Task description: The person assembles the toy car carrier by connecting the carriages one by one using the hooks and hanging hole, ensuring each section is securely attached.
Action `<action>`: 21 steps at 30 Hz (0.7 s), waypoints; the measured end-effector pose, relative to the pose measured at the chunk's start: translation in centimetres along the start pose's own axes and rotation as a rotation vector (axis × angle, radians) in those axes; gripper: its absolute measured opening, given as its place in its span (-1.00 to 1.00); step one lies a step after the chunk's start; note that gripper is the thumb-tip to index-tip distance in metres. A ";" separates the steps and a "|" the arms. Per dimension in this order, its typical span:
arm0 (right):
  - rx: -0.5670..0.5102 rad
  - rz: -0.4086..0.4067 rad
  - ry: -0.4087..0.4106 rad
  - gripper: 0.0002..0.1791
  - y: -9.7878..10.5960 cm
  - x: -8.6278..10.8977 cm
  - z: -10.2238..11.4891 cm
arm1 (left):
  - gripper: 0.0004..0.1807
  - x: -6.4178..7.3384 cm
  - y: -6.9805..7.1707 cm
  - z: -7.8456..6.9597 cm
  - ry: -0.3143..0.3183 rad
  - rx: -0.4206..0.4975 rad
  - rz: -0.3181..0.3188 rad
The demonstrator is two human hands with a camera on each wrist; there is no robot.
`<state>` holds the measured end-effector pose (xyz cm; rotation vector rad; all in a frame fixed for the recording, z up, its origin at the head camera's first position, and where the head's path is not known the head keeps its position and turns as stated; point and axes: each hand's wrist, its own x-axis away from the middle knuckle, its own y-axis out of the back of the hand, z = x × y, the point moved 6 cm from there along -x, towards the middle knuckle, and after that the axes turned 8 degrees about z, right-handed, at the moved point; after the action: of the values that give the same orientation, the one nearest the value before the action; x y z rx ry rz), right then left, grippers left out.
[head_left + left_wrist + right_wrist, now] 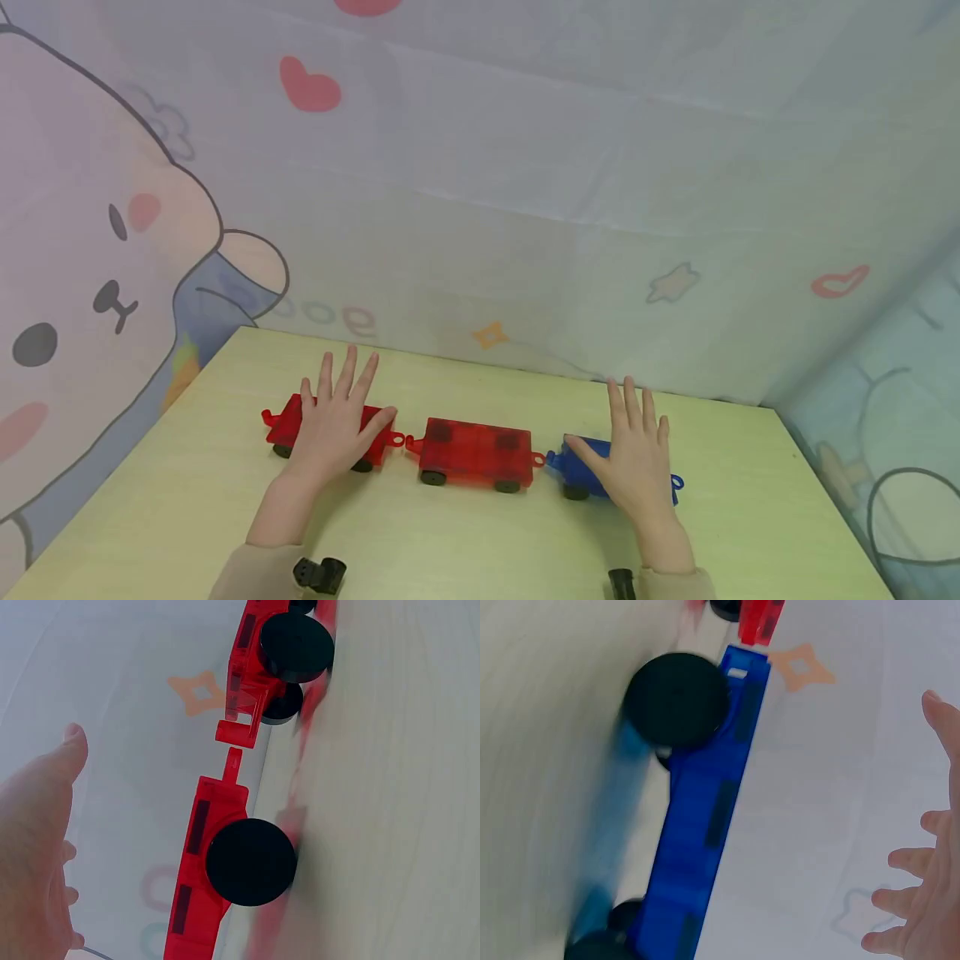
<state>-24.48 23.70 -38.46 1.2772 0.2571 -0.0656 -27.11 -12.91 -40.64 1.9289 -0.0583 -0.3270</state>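
Three flat toy train cars on black wheels stand in a row. My left hand (330,429) is spread over the left red car (283,423), hiding much of its top. The left wrist view shows a gap between that hand and the car. A translucent middle red car (476,450) stands between my hands. At the right, my right hand (637,467), fingers extended, hovers above the blue car (576,473) and covers part of it. Space shows between them in the right wrist view. Hook and ring ends of neighbouring cars meet or nearly meet; whether they are linked, I cannot tell.
The cars stand on a pale yellow table (465,542). Behind it hangs a printed cloth (525,208) that meets the table's far edge. Black devices sit at both wrists, below the sleeves' cuffs.
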 end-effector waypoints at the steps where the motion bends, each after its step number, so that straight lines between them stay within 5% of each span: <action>1: -0.003 -0.001 0.007 0.11 0.0 -0.1 0.3 | -0.11 0.0 0.0 0.0 -0.005 0.014 0.005; 11: -0.051 -0.020 0.098 0.11 -0.5 -1.2 3.1 | -0.07 0.0 -0.5 0.4 -0.048 0.099 0.052; 21: -0.230 0.054 0.145 0.14 -2.6 -2.2 5.2 | 0.03 -0.2 -1.1 1.5 -0.064 0.148 0.097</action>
<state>-26.27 17.76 -38.97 1.0599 0.3441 0.1009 -27.76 -13.86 -42.09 2.0540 -0.2233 -0.3265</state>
